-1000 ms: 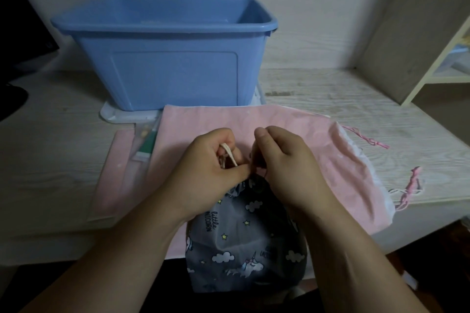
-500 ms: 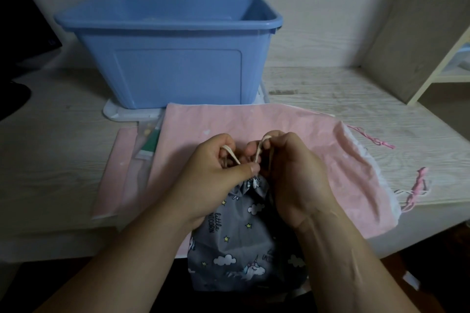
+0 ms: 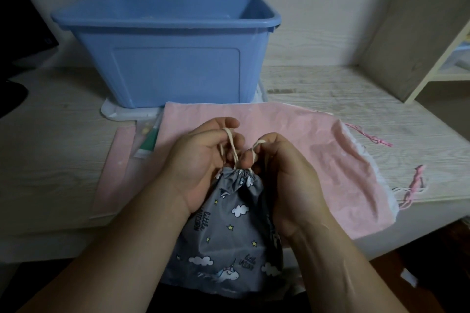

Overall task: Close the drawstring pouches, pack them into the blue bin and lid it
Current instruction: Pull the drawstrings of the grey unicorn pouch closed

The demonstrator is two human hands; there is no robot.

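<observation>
A grey pouch with unicorns and clouds [image 3: 229,231] hangs over the table's front edge, its mouth gathered tight. My left hand [image 3: 201,160] holds one cream drawstring loop [image 3: 230,142] looped over a finger. My right hand [image 3: 282,175] pinches the other cream loop [image 3: 258,146] just above the gathered mouth. A large pink pouch [image 3: 305,150] lies flat under both hands, its mouth open to the right with pink cords [image 3: 412,185]. The open blue bin [image 3: 173,63] stands behind, on a white lid [image 3: 119,112].
A smaller pink pouch [image 3: 119,160] and a clear packet with a green item [image 3: 147,142] lie at the left. A dark object [image 3: 15,58] fills the far left. A cream shelf unit [image 3: 442,53] stands at the right.
The grey pouch's mouth has been cinched tighter and the pouch has come up into fuller view. Both hands have turned outward, pulling the cream loops apart.
</observation>
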